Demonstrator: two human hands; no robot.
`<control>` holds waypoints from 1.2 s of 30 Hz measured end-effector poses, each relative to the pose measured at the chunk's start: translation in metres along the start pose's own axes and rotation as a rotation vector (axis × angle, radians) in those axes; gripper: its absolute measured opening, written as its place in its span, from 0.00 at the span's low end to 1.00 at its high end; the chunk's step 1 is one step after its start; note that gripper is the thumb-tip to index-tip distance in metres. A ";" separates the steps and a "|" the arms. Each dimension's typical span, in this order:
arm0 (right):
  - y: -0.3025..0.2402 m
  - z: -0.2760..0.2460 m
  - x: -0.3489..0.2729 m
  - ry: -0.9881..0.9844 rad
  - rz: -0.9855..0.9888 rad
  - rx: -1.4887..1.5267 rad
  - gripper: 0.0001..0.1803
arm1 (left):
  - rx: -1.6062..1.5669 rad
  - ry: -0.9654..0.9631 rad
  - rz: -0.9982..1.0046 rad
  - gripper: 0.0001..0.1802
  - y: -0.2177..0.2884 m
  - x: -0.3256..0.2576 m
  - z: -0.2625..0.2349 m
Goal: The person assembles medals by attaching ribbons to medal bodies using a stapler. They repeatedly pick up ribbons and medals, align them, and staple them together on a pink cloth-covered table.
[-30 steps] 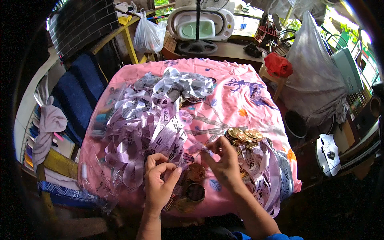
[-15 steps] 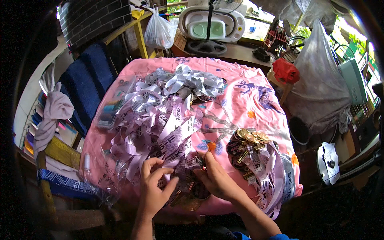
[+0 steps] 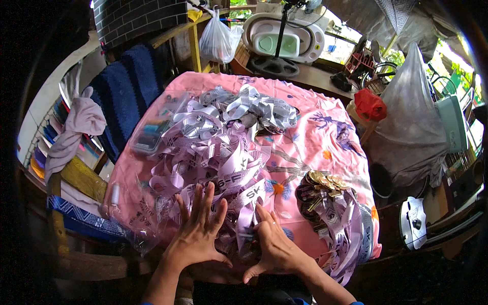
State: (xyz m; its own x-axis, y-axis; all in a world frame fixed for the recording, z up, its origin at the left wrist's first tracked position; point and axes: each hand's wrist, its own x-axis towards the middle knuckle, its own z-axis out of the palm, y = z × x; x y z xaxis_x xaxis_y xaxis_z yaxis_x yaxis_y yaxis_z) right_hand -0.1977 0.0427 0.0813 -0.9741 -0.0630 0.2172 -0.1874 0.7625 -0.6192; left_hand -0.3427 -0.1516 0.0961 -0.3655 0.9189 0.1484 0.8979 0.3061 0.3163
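Note:
My left hand [image 3: 200, 231] is spread wide over the near end of a heap of lilac printed ribbons [image 3: 216, 162], with nothing in its grasp. Beside it, my right hand [image 3: 277, 244] has its thumb apart and its index finger stretched along a ribbon end. Its other fingers are partly curled, and what lies beneath them is dark and hard to make out. Silver-grey ribbons [image 3: 249, 109] lie bunched behind the lilac ones. Right of my hands sits a stack of gold medals [image 3: 325, 182] with lilac ribbons [image 3: 338, 231] trailing over the table's near edge.
A pink patterned cloth [image 3: 325, 147] covers the table. On its left are a clear plastic box [image 3: 152, 133], a white thread spool [image 3: 115, 194] and clear plastic wrapping. A blue striped chair back [image 3: 127, 94] stands at left; a large plastic-covered bundle [image 3: 406, 122] stands at right.
Both hands have opened wider, and the small dark tool at my right fingertips no longer shows there. The lilac ribbons near my hands have shifted. The whole view has moved slightly.

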 end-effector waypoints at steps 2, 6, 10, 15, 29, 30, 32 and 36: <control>-0.003 0.008 0.002 0.034 0.013 -0.102 0.55 | 0.021 -0.022 0.011 0.85 0.002 0.009 0.000; -0.003 0.012 0.011 0.069 0.069 0.020 0.54 | 0.125 -0.027 0.108 0.87 0.002 0.035 0.002; -0.002 0.009 0.014 0.080 0.107 0.128 0.57 | 0.006 -0.192 0.199 0.84 -0.003 0.048 -0.016; 0.000 0.008 0.022 0.162 0.210 0.276 0.58 | 0.072 -0.317 0.180 0.74 -0.013 0.058 -0.029; 0.034 -0.023 0.028 0.077 0.339 0.010 0.46 | 0.117 0.134 0.110 0.67 0.001 0.105 0.009; 0.038 -0.025 0.026 0.136 0.304 0.076 0.48 | 0.131 0.157 0.129 0.67 0.002 0.113 0.015; 0.034 -0.034 0.023 0.164 0.368 0.161 0.54 | 0.100 0.068 0.147 0.71 0.003 0.125 0.016; 0.039 -0.034 0.021 0.216 0.207 0.094 0.54 | 0.081 -0.214 0.166 0.82 -0.001 0.126 -0.017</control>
State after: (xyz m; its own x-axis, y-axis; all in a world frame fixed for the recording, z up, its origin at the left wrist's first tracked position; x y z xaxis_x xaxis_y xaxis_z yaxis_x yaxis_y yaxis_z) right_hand -0.2214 0.0930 0.0871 -0.9451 0.2339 0.2284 -0.0082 0.6813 -0.7319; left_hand -0.3934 -0.0404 0.1308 -0.1593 0.9872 -0.0125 0.9611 0.1580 0.2267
